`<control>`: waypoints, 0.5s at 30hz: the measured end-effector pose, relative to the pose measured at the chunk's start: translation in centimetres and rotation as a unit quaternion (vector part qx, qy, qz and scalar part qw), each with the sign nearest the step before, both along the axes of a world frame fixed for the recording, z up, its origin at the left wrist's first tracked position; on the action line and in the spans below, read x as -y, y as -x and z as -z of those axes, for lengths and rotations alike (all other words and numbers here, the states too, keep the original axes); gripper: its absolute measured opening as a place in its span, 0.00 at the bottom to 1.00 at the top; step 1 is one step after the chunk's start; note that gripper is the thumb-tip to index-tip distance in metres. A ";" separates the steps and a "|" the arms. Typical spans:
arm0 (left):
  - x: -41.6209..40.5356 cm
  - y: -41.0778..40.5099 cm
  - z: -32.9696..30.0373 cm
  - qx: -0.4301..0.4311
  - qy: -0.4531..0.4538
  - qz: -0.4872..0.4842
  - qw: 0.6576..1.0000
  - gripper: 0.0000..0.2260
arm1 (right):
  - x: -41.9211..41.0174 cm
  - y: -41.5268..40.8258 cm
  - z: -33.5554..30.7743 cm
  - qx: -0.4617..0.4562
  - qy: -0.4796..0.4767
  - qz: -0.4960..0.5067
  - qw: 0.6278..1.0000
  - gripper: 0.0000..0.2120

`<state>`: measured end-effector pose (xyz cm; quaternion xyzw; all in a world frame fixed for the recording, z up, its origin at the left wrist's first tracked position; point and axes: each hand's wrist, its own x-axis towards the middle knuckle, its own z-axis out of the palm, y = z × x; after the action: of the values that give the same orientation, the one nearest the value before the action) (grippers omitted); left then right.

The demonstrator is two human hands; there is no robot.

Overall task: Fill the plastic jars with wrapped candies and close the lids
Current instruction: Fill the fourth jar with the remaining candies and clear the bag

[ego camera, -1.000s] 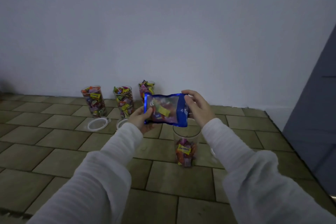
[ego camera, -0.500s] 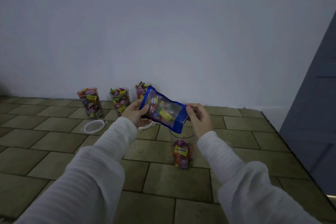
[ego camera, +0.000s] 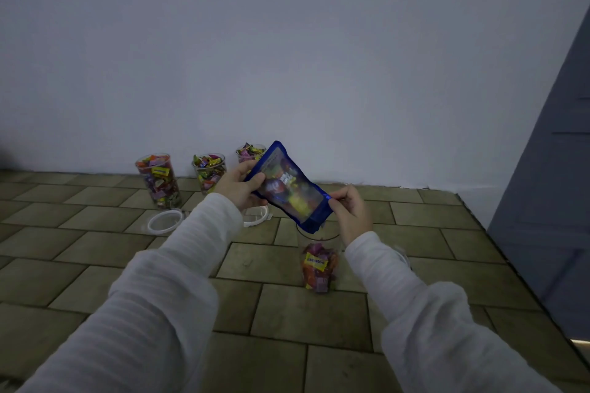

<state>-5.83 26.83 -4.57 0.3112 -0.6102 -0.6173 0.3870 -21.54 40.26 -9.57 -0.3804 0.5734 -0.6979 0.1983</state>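
Observation:
A blue candy bag point(ego camera: 289, 188) is tilted with its lower end over a clear plastic jar point(ego camera: 317, 260) standing on the tiled floor. Wrapped candies fill the jar's lower part. My left hand point(ego camera: 241, 188) grips the bag's raised upper end. At the lower corner, just above the jar's rim, my right hand point(ego camera: 349, 210) pinches the bag. Three jars full of candies, one at the left point(ego camera: 158, 180), one in the middle point(ego camera: 209, 170) and one behind the bag point(ego camera: 250, 151), stand by the wall without lids.
A white lid ring point(ego camera: 165, 221) lies in front of the left jar, and another white lid point(ego camera: 255, 217) lies partly behind my left wrist. A white wall runs along the back. A grey door or panel point(ego camera: 549, 201) stands at the right.
The bag went from level to steeply tilted, its right end now down at the jar's mouth. My left hand rose and my right hand dropped.

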 end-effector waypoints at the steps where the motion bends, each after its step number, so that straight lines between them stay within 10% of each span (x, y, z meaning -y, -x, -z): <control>1: -0.1 0.0 -0.1 0.001 0.005 -0.002 1.000 0.11 | -0.1 -0.2 -0.1 0.007 0.002 -0.002 1.000 0.10; 15: -1.5 0.3 -2.3 0.021 0.072 -0.029 0.997 0.09 | 0.1 0.0 0.2 0.038 0.009 0.004 0.999 0.12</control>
<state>-6.16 28.31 -2.24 0.3135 -0.6514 -0.5537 0.4133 -21.50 40.14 -9.81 -0.3530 0.5609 -0.7176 0.2143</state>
